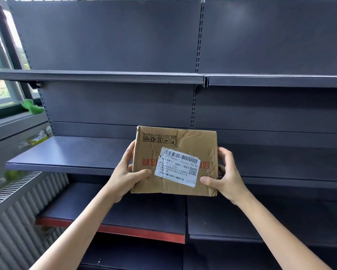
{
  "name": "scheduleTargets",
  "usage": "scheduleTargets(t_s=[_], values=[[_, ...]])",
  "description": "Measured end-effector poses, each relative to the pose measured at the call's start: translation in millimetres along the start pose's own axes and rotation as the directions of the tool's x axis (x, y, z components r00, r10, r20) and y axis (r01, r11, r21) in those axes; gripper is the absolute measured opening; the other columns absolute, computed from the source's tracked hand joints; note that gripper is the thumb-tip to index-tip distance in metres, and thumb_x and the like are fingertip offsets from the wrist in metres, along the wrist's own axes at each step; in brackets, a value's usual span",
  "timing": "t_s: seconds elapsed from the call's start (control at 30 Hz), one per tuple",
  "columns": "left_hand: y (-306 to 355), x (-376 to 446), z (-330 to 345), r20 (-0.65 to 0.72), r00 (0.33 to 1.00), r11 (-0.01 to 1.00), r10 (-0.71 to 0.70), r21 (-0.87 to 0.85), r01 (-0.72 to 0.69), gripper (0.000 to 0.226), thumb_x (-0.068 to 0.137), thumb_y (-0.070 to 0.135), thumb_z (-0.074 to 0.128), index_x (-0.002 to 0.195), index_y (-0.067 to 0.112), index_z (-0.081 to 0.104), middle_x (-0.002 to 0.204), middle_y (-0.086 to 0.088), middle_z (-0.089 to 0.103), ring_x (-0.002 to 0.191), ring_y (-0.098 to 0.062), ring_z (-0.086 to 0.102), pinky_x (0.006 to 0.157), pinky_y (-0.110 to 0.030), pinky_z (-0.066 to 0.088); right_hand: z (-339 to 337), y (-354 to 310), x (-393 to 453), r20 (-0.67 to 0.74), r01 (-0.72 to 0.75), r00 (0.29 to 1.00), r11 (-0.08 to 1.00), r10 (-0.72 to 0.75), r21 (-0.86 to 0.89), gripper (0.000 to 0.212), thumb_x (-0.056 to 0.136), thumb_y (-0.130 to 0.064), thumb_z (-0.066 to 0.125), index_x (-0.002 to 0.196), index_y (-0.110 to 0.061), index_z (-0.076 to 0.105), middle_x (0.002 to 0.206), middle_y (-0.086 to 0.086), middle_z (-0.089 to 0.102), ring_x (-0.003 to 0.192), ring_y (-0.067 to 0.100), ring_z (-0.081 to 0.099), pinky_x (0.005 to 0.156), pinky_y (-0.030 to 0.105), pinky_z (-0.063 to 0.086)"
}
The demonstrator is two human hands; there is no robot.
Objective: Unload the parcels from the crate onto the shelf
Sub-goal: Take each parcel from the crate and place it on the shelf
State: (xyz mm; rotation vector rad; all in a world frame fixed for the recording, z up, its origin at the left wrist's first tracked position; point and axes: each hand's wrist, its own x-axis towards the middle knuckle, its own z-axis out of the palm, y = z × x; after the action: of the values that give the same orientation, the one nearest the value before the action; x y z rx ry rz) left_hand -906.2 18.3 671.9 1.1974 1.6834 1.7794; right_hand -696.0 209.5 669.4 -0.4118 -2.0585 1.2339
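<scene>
A brown cardboard parcel (185, 141) with a white shipping label and red print hangs in front of the dark grey shelf unit, at the height of the middle shelf board (66, 152). My left hand (124, 176) grips its left edge, thumb across the front face. My right hand (226, 176) grips the right edge, thumb on the front near the label. The parcel is upside down, judging by its print, and its far part overlaps the middle shelf's front edge. No crate is in view.
The upper shelf (105, 76) and lower shelves (124, 221) carry nothing. A window sill with a green object (32, 107) and a ribbed radiator (17, 211) stand at the left.
</scene>
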Motion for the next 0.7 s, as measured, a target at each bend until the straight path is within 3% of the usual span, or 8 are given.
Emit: scheduleTargets(t_s=[0.17, 0.3, 0.47, 0.7], values=[[5.8, 7.1, 1.7, 0.001, 1.000, 0.999, 0.000, 0.051, 0.000, 0.089, 0.058, 0.028, 0.073, 0.127, 0.065, 0.030, 0.116, 0.020, 0.065, 0.102, -0.014, 0.067, 0.082, -0.033, 0.054, -3.7, 4.4, 8.7, -0.003, 0.008, 1.000, 1.000, -0.008, 0.014, 0.081, 0.046, -0.048, 0.078, 0.108, -0.065, 0.029, 0.109, -0.051, 0.043, 0.107, -0.018, 0.045, 0.083, 0.016, 0.043], [2.6, 9.3, 4.3, -0.021, 1.000, 0.993, -0.015, 0.119, 0.018, 0.091, 0.059, 0.030, 0.072, 0.129, 0.064, 0.027, 0.115, 0.019, 0.066, 0.102, -0.013, 0.067, 0.091, -0.042, 0.052, -3.9, 14.1, 14.6, 0.028, 0.012, 1.000, 0.998, -0.014, 0.063, 0.082, 0.048, -0.045, 0.078, 0.113, -0.055, 0.031, 0.109, -0.048, 0.045, 0.107, -0.020, 0.045, 0.077, 0.000, 0.041], [-4.2, 14.2, -3.9, -0.035, 0.998, 0.979, -0.050, 0.196, 0.056, 0.092, 0.060, 0.036, 0.072, 0.129, 0.067, 0.020, 0.113, 0.014, 0.069, 0.101, -0.013, 0.067, 0.093, -0.043, 0.052, 3.2, 26.9, 25.3, 0.049, 0.011, 0.999, 0.999, -0.013, 0.054, 0.083, 0.047, -0.046, 0.080, 0.111, -0.062, 0.029, 0.115, -0.031, 0.049, 0.104, -0.016, 0.049, 0.074, 0.004, 0.044], [-17.7, 27.3, -40.4, -0.065, 0.998, 0.991, -0.004, 0.135, 0.013, 0.091, 0.060, 0.031, 0.074, 0.130, 0.064, 0.026, 0.120, 0.021, 0.062, 0.103, -0.014, 0.067, 0.089, -0.043, 0.054, 32.8, 19.2, 54.1, 0.070, 0.018, 0.997, 1.000, -0.018, -0.002, 0.086, 0.047, -0.046, 0.079, 0.113, -0.058, 0.026, 0.112, -0.041, 0.045, 0.110, -0.017, 0.043, 0.080, 0.009, 0.044]])
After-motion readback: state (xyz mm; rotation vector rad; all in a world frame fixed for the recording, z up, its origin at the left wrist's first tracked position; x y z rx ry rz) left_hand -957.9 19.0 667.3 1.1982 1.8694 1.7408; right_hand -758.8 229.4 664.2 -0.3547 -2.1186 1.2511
